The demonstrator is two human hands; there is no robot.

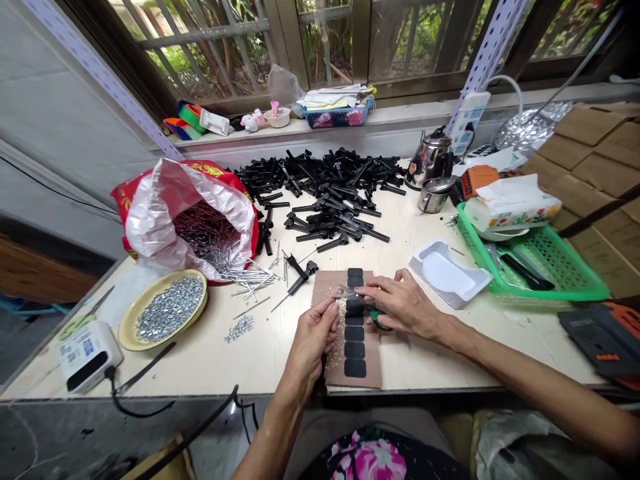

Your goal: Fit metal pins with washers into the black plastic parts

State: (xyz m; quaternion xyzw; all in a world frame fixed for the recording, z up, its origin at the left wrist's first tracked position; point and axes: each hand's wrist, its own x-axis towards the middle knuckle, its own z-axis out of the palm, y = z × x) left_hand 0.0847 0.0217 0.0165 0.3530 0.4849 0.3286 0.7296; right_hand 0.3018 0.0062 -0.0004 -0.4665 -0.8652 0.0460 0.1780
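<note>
A brown board (370,373) lies at the table's front edge, with a column of black rounded patches (355,350) on it. Small pale crumbs (341,333) are scattered along its left side. My right hand (400,303), over the board's right edge, is closed on green-handled scissors (381,320), blades pointing left. Near the blade tips, my left hand (313,333) pinches its thumb and fingers together on something too small to make out. Beyond my left hand lies a black plastic part (301,275) with a thin metal rod through it.
Black plastic parts (340,187) are heaped at the back. To the left are a red bag (245,193) of nails and a yellow bowl (131,337) of small metal pieces. A white tray (450,273), green basket (575,287) and metal kettle (429,157) stand to the right.
</note>
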